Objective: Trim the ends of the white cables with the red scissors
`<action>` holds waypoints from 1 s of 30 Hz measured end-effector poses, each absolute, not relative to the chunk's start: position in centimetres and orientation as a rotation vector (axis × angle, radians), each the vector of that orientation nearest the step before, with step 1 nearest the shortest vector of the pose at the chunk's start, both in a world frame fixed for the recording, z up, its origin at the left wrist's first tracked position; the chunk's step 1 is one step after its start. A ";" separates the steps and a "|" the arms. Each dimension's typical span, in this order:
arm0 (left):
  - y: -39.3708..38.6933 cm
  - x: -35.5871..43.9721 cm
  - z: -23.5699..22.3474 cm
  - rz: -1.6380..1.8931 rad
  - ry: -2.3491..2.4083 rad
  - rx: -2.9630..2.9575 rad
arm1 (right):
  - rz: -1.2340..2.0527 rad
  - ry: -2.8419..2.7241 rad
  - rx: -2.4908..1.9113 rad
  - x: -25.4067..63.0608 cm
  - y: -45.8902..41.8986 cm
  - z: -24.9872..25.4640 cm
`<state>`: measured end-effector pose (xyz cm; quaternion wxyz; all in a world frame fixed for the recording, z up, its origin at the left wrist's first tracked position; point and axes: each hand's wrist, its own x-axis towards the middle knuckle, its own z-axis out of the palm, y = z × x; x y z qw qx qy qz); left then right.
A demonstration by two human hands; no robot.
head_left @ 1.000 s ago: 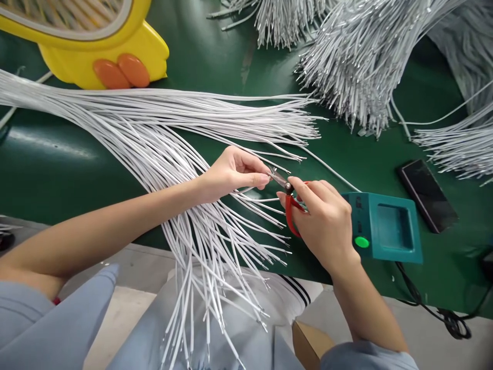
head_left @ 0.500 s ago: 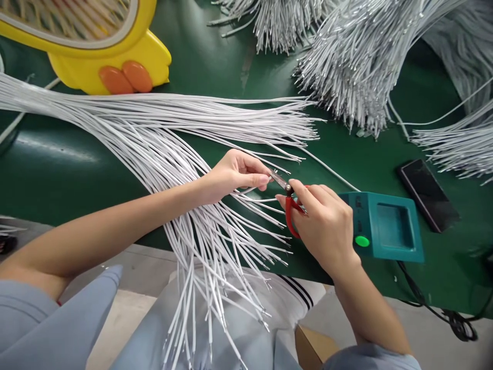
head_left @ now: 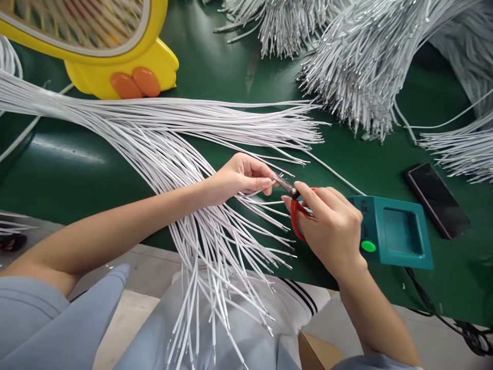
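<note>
Between the thumb and fingers of my left hand (head_left: pixel 246 177) is the end of a white cable, its tip poking out by the fingertips. My right hand (head_left: pixel 331 223) grips a pair of red-handled scissors (head_left: pixel 297 218), whose metal blades reach to that cable tip. How far apart the blades are is hard to make out. Under my left forearm a bundle of white cables (head_left: pixel 200 226) fans out over the table edge, many ends showing short stripped tips. Another part of the bundle (head_left: pixel 239 121) lies straight across the table behind my left hand.
A yellow fan (head_left: pixel 154 64) stands at the back left on the green table (head_left: pixel 77 180). Large cable bunches (head_left: pixel 358 67) lie at the back right. Right of my right hand sit a teal device (head_left: pixel 400 231) with a green button and a dark phone (head_left: pixel 437 200). Black cords (head_left: pixel 423 295) hang off the front edge.
The whole view has shifted slightly, so everything appears a little further right and lower. Both hands keep their hold, with the scissors still at the cable tip.
</note>
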<state>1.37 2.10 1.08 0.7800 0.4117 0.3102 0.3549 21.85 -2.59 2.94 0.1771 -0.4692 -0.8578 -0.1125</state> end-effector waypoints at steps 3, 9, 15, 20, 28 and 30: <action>2.1 1.4 0.9 0.772 0.649 0.888 | -0.303 -2.422 -1.332 21.8 -2.6 3.0; 2.2 1.4 1.0 0.775 0.636 0.875 | -0.279 -2.437 -1.352 21.8 -2.6 2.9; 2.1 1.5 0.9 0.793 0.642 0.903 | -0.299 -2.435 -1.356 21.8 -2.5 2.8; 2.0 1.5 0.9 0.786 0.687 0.917 | -0.298 -2.447 -1.320 21.8 -2.5 2.9; 1.9 1.8 1.2 0.833 0.717 0.930 | -0.048 -1.885 -1.380 21.8 -2.6 2.8; 1.8 1.9 1.2 0.832 0.728 0.951 | 0.108 -1.747 -1.329 21.6 -2.6 2.6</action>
